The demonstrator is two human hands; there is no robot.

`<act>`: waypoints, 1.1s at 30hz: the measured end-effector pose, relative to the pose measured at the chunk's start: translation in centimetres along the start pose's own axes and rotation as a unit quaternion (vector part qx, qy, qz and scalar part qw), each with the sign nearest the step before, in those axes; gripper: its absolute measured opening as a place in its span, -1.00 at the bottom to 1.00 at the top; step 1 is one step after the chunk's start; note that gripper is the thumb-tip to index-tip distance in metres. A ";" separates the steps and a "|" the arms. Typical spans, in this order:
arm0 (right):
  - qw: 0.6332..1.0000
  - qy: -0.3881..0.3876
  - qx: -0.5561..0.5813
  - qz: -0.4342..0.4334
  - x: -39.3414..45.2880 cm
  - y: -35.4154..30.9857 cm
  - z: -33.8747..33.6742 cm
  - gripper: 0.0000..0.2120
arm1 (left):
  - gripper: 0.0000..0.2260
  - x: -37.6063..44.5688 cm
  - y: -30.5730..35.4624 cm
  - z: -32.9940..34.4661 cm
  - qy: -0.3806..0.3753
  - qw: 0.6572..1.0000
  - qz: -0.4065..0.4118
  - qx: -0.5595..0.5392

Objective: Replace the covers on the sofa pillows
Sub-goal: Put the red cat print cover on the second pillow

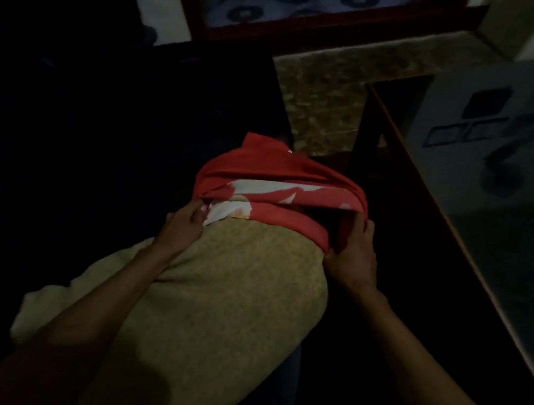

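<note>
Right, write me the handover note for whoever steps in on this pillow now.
Left hand: grips the left edge of the cover.
Right hand: grips the cover's right edge, fingers curled over the bunched rim.
Pillow: tan, lying lengthwise away from the person, near end towards the camera.
Cover: red and white, bunched over the far end only; most of the pillow is bare.
Done: the cover's opening is on the far end.
Left: work the cover down the rest of the pillow and close it. Other pillows are not visible; the scene is dark.
</note>
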State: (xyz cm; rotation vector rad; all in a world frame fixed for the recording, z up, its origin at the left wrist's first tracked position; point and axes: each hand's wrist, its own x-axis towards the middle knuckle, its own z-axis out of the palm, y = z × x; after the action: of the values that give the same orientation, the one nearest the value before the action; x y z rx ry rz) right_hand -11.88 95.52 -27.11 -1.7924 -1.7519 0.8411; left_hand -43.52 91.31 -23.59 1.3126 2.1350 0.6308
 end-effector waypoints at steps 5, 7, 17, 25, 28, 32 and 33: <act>0.989 -0.075 -0.045 -0.122 -0.7 -4.0 2.5 -0.21 | -0.68 -10.7 -6.2 -0.6 0.067 0.989 -0.131 -0.023; 0.978 -0.100 -0.061 -0.172 -1.9 -5.4 3.8 -0.23 | -0.67 -14.6 -7.5 -0.4 0.117 0.980 -0.155 -0.037; 0.963 -0.113 -0.111 -0.220 -3.0 -4.8 2.2 -0.36 | -0.60 -15.6 -7.1 -4.7 0.167 0.974 -0.109 0.103; 0.939 -0.084 -0.263 -0.204 2.3 -3.9 -0.4 -0.37 | -0.55 -5.1 -3.3 -8.6 0.171 0.966 0.042 0.189; 0.945 -0.018 -0.268 -0.185 4.1 -4.3 -0.2 -0.31 | -0.51 -1.8 -2.0 -9.0 0.192 0.955 0.088 0.208; 0.943 -0.016 -0.290 -0.163 5.2 -2.5 1.7 -0.30 | -0.46 1.9 -2.9 -7.5 0.162 0.955 0.077 0.235; 0.941 -0.030 -0.299 -0.154 5.0 -1.6 2.3 -0.30 | -0.44 2.3 -3.5 -6.9 0.138 0.958 0.074 0.240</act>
State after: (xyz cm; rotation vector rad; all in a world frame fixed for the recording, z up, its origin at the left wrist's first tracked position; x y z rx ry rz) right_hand -14.71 100.39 -28.00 -1.7638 -2.4327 0.2431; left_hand -51.25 91.27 -21.26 1.7391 2.5420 0.3792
